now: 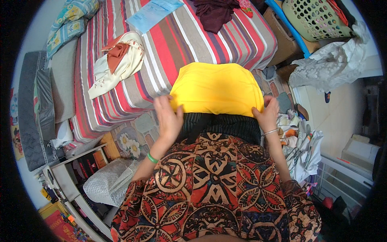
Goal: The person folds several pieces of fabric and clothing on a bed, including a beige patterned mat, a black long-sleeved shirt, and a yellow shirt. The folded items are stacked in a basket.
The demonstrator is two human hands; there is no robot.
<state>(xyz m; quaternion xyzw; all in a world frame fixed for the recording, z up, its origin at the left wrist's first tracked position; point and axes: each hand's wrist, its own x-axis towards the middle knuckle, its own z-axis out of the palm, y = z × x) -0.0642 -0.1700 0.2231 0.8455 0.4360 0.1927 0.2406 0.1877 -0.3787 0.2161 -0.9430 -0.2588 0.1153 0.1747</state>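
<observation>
A yellow cloth (217, 87) is spread in front of me, its near edge by my waist and its far part against the side of the bed. My left hand (167, 116) pinches the cloth's near left corner, with the thumb on top. At the near right corner, my right hand (268, 113) grips the edge between thumb and fingers. Under the near edge shows dark striped fabric (223, 124) over my lap. A cream and rust-brown cloth (121, 65) lies crumpled on the bed to the left.
The bed bears a striped bedspread (160, 42), a clear plastic packet (154, 15) and a dark maroon garment (216, 13). A green perforated laundry basket (317, 21) stands far right. White fabric (302, 151) is heaped by my right arm; a bubble-wrapped bundle (110, 181) sits lower left.
</observation>
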